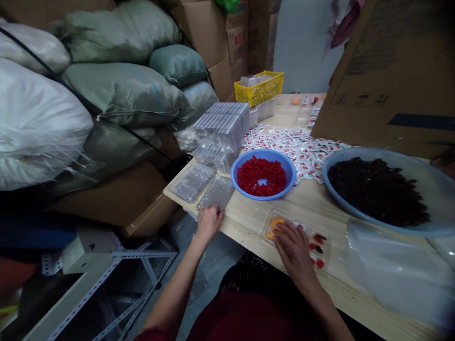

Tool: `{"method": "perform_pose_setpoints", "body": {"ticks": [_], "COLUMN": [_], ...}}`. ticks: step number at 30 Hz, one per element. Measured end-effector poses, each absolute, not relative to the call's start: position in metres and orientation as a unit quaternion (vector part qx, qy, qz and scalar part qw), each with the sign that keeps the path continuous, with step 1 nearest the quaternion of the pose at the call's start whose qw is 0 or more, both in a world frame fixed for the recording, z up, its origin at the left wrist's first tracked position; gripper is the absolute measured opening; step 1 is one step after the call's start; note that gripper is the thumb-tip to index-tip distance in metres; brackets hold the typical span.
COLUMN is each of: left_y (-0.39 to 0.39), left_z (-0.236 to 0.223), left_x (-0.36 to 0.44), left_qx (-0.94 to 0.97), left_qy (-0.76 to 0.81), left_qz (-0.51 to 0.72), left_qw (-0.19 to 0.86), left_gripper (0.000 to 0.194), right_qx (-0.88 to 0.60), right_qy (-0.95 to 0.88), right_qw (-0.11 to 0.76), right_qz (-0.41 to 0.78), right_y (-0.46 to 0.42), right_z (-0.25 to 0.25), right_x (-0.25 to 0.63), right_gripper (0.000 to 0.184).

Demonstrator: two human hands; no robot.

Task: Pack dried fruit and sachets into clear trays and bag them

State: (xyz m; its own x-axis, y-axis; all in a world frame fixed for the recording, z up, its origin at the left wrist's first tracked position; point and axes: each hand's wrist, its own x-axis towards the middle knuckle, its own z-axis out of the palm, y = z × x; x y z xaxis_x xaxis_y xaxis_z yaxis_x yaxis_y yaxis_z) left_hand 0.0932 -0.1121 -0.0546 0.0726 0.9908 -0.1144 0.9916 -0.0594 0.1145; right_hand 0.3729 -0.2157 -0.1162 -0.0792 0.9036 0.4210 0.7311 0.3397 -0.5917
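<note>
At the near left edge of the table, my left hand (209,220) has its fingers curled on the near end of a flat clear plastic case (217,192). My right hand (293,244) is over a clear plastic tray (329,248), fingers bent around an orange piece (275,222) at its left end. The fingers partly hide that piece. Red pieces (320,263) and black pieces (319,249) lie in the right part of the tray, and a small white packet (298,226) shows beside my fingers. Beyond my hands stands a blue basin (263,194) with many red pieces (261,170).
Stacked clear cases (223,121) stand behind the left edge, near a yellow basket (259,90). Printed white packets (305,151) spread across the middle. A large basin (334,203) of dark pieces, plastic bags (394,270) and a cardboard box (384,94) occupy the right. Sacks (124,90) are piled left.
</note>
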Motion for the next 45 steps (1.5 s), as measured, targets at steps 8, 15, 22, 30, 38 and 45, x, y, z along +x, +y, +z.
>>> {"method": "perform_pose_setpoints", "body": {"ticks": [8,15,22,30,38,45], "left_y": [-0.098,-0.107,-0.122,-0.111,-0.077,-0.062], "left_z": [-0.041,-0.032,-0.037,-0.051,-0.065,-0.093], "left_x": [0.084,0.088,0.094,0.087,0.088,0.090], "left_qx": [0.739,0.742,0.729,0.747,0.720,0.669], "left_qy": [0.642,0.638,0.673,0.636,0.635,0.645], "left_qz": [-0.090,-0.106,-0.067,-0.059,0.072,0.145], "left_qw": [0.184,0.177,0.100,0.185,0.272,0.340], "left_gripper": [0.019,0.023,0.030,0.029,0.026,0.034], "right_qx": [-0.561,-0.571,-0.547,-0.564,-0.560,-0.575], "right_qy": [-0.703,-0.669,-0.666,-0.655,-0.649,-0.647], "right_qw": [0.416,0.439,0.447,0.413,0.420,0.406], "right_qz": [0.130,0.185,0.239,0.288,0.298,0.295], "right_y": [-0.230,-0.251,-0.253,-0.255,-0.252,-0.253], "right_z": [-0.098,-0.088,-0.081,-0.082,-0.078,-0.077], "right_x": [0.381,0.384,0.375,0.377,0.371,0.375], "right_gripper": [0.024,0.021,0.020,0.022,0.024,0.024]}}
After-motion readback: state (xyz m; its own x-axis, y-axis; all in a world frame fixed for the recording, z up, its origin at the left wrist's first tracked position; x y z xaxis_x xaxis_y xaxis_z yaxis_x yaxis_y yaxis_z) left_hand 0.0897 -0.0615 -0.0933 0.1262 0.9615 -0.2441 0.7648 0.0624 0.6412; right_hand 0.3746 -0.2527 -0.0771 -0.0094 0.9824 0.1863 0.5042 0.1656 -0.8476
